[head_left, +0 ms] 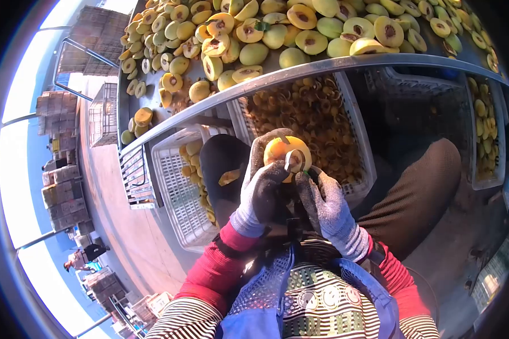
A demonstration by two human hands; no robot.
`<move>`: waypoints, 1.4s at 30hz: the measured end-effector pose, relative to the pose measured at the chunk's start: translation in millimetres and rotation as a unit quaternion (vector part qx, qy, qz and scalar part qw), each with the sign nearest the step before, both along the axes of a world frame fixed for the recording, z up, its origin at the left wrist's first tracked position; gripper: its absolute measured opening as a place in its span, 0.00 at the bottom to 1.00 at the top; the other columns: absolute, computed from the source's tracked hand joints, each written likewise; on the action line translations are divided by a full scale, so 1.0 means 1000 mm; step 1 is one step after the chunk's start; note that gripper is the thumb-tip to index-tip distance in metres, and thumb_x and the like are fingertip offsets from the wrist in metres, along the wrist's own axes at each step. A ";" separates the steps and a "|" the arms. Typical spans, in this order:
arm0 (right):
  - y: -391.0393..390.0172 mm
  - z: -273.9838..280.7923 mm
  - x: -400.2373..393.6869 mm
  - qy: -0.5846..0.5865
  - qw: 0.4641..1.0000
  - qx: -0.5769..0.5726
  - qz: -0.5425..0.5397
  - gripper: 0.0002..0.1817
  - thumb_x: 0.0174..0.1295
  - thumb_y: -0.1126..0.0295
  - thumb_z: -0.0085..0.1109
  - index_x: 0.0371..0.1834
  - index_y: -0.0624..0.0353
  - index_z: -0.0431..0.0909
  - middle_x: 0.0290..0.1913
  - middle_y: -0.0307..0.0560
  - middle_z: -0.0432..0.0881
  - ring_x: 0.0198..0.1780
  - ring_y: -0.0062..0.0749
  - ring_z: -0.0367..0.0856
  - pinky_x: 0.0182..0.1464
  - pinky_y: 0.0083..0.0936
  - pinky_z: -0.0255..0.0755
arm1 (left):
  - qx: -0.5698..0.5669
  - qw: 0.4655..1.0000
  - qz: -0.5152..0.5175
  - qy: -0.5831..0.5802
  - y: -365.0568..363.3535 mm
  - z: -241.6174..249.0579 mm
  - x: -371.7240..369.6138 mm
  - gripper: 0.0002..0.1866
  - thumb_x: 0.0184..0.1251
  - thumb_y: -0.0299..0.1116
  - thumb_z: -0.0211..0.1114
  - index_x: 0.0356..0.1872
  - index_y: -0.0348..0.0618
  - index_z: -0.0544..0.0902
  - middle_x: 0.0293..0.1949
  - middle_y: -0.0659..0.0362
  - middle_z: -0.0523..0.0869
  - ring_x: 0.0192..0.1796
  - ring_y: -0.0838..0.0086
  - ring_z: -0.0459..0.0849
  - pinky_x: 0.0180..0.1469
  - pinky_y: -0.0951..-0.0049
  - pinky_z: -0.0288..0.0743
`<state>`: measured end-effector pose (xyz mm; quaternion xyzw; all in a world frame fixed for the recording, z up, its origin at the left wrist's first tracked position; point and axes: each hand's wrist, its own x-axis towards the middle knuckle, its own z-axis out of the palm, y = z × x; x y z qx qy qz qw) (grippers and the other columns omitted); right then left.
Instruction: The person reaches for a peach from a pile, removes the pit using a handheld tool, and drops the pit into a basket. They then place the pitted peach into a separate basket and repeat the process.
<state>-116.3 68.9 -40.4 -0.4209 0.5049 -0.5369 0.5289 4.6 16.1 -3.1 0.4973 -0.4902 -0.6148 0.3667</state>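
Both hands are up in front of my chest, in grey knit gloves. My left hand (263, 189) is wrapped around a yellow-orange peach (287, 155), fingers curled over its top and side, holding it tight. My right hand (328, 206) is closed on a small pitting tool (295, 162), whose metal loop sits against the face of the fruit. So the peach is held in the air above my lap, just below the edge of the bench (220, 104). Up on that bench lies a big heap of halved peaches (300, 28), many cut side up with the dark hollows showing. Under the bench, right behind my hands, a white crate (353, 141) is full of brownish pits and scraps. Another white crate (175, 186) to the left holds a few fruit pieces. Far off on the left, a person (79, 259) stands by stacked crates (65, 195).
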 end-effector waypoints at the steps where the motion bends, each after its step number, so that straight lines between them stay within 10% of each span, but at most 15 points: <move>1: 0.006 0.002 -0.003 0.057 0.998 -0.016 0.001 0.15 0.66 0.72 0.56 0.51 0.71 0.73 0.34 0.60 0.80 0.34 0.45 0.80 0.38 0.33 0.72 | 0.003 1.000 0.009 -0.021 0.003 0.003 -0.002 0.20 0.70 0.37 0.55 0.58 0.39 0.70 0.51 0.56 0.75 0.54 0.73 0.75 0.59 0.73 0.68; 4: 0.025 -0.039 0.007 0.015 0.995 0.090 0.036 0.17 0.66 0.72 0.57 0.53 0.72 0.72 0.37 0.61 0.79 0.38 0.47 0.81 0.40 0.35 0.72 | 0.060 0.980 0.073 0.173 0.009 -0.004 -0.005 0.20 0.73 0.43 0.53 0.58 0.40 0.71 0.51 0.57 0.75 0.52 0.74 0.76 0.57 0.74 0.70; 7: 0.035 -0.018 0.007 0.076 0.997 0.017 0.028 0.18 0.71 0.69 0.51 0.58 0.72 0.69 0.49 0.50 0.78 0.46 0.27 0.78 0.48 0.21 0.73 | 0.013 0.995 0.082 0.062 0.015 -0.005 -0.010 0.19 0.75 0.46 0.50 0.55 0.41 0.72 0.49 0.58 0.75 0.50 0.75 0.76 0.53 0.75 0.72; 11: 0.051 -0.036 0.014 0.138 0.989 -0.042 0.014 0.18 0.70 0.73 0.50 0.59 0.73 0.67 0.54 0.53 0.75 0.50 0.31 0.78 0.52 0.22 0.73 | -0.049 0.995 0.090 -0.002 0.021 -0.007 -0.023 0.17 0.76 0.45 0.50 0.51 0.41 0.73 0.47 0.58 0.75 0.48 0.78 0.75 0.52 0.75 0.72; 13: 0.053 -0.041 0.007 0.392 0.895 -0.210 0.000 0.18 0.69 0.76 0.50 0.60 0.72 0.67 0.57 0.56 0.72 0.54 0.36 0.76 0.56 0.26 0.72 | -0.077 0.992 0.096 -0.023 0.023 -0.012 -0.026 0.17 0.76 0.44 0.51 0.51 0.40 0.72 0.46 0.58 0.75 0.46 0.78 0.74 0.51 0.76 0.71; 19: 0.052 -0.028 -0.002 0.004 0.998 0.016 0.055 0.23 0.65 0.76 0.55 0.62 0.71 0.65 0.53 0.65 0.73 0.48 0.52 0.77 0.52 0.34 0.72 | -0.115 0.988 0.082 -0.057 0.028 -0.028 -0.025 0.16 0.75 0.42 0.50 0.50 0.40 0.73 0.47 0.57 0.75 0.47 0.77 0.74 0.51 0.75 0.71; 24: 0.048 -0.023 -0.003 0.298 0.933 -0.201 -0.030 0.23 0.63 0.78 0.54 0.62 0.71 0.64 0.55 0.70 0.70 0.50 0.58 0.75 0.52 0.41 0.71 | -0.135 0.982 0.132 -0.026 0.029 -0.013 -0.040 0.13 0.75 0.39 0.48 0.49 0.42 0.73 0.50 0.57 0.76 0.48 0.76 0.75 0.51 0.74 0.72; 25: 0.046 -0.021 -0.004 0.333 0.913 -0.232 -0.044 0.24 0.62 0.78 0.54 0.62 0.71 0.63 0.55 0.71 0.70 0.50 0.59 0.74 0.53 0.43 0.71 | -0.301 0.927 0.085 -0.207 0.027 -0.020 -0.038 0.13 0.75 0.39 0.49 0.50 0.41 0.73 0.49 0.58 0.76 0.47 0.77 0.75 0.51 0.75 0.71; 28: 0.048 -0.023 0.000 0.333 0.916 -0.221 -0.045 0.25 0.61 0.79 0.55 0.63 0.70 0.63 0.55 0.71 0.70 0.49 0.59 0.74 0.52 0.43 0.71 | -0.147 0.978 0.148 0.000 0.030 -0.023 -0.038 0.15 0.76 0.39 0.51 0.51 0.37 0.73 0.47 0.55 0.76 0.48 0.76 0.75 0.54 0.74 0.69; 31: 0.049 -0.026 -0.003 0.271 0.945 -0.182 -0.021 0.20 0.70 0.73 0.48 0.63 0.69 0.64 0.55 0.62 0.72 0.55 0.48 0.74 0.60 0.32 0.68 | -0.150 0.980 0.126 -0.030 0.029 -0.012 -0.042 0.14 0.76 0.38 0.51 0.51 0.38 0.73 0.46 0.56 0.76 0.48 0.76 0.74 0.53 0.74 0.69; 37: 0.045 -0.034 -0.027 0.134 0.981 -0.091 0.111 0.25 0.60 0.77 0.58 0.61 0.68 0.67 0.53 0.67 0.72 0.49 0.57 0.75 0.53 0.41 0.72 | -0.093 0.988 0.122 0.005 0.030 -0.031 -0.043 0.15 0.76 0.39 0.50 0.51 0.40 0.73 0.44 0.56 0.77 0.45 0.77 0.75 0.49 0.75 0.71; 42: 0.048 -0.032 -0.030 0.314 0.910 -0.264 0.057 0.24 0.60 0.75 0.60 0.59 0.67 0.69 0.51 0.62 0.74 0.47 0.50 0.76 0.49 0.38 0.73 | -0.090 0.994 0.036 -0.044 0.025 -0.017 -0.036 0.15 0.76 0.39 0.50 0.51 0.39 0.73 0.42 0.57 0.78 0.44 0.78 0.76 0.48 0.76 0.71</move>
